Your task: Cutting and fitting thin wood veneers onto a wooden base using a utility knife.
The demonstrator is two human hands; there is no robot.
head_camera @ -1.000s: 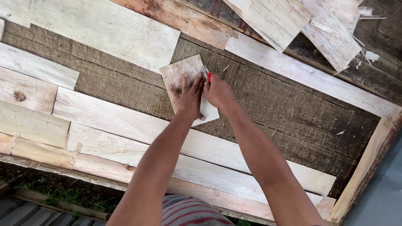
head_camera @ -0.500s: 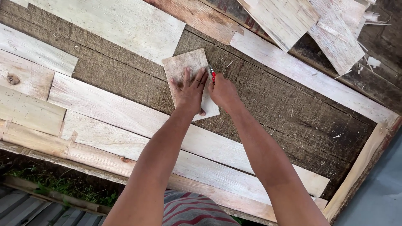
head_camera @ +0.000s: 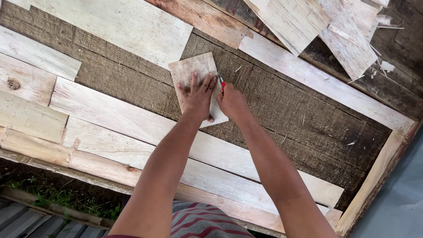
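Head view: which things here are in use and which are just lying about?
In use: left hand pressing the small pale rectangular wood piece; right hand holding a red-tipped tool at its edge.
Lying about: long pale planks; splintered veneer scraps; dark rough board.

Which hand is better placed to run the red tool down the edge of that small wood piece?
Right. The right hand already has the red tool in its grip at the small wood piece's right edge. The left hand lies flat on the piece, fingers spread, pinning it down.
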